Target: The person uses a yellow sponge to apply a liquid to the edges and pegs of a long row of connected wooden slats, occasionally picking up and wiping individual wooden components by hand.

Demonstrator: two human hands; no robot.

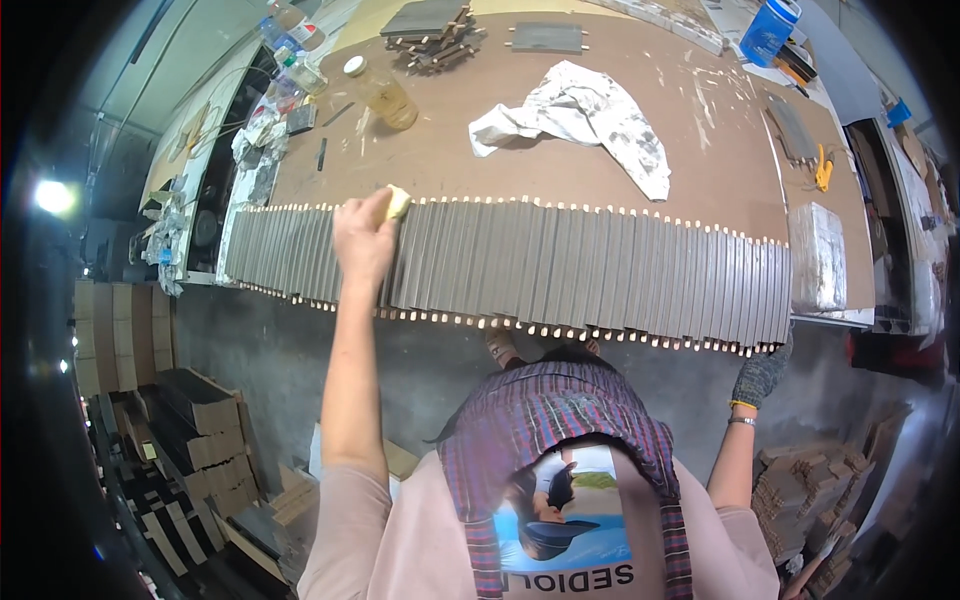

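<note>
A long row of grey-brown slats [560,265] with pale dowel pegs at both ends lies side by side along the near edge of the table. My bare left hand [362,235] is closed on a small yellow sponge [398,203] at the far ends of the slats, left of the row's middle. My right hand [762,375], in a dark grey knitted glove, is by the near corner of the row's right end. Its fingers are too unclear to tell whether they grip.
On the brown table [450,120], a stained white cloth [575,115] and a bottle of yellowish liquid [382,95] are beyond the row. Stacked pegged panels [430,35] stand at the back. To the right are a wrapped block [818,258], yellow-handled tool [823,168] and blue bottle [770,32].
</note>
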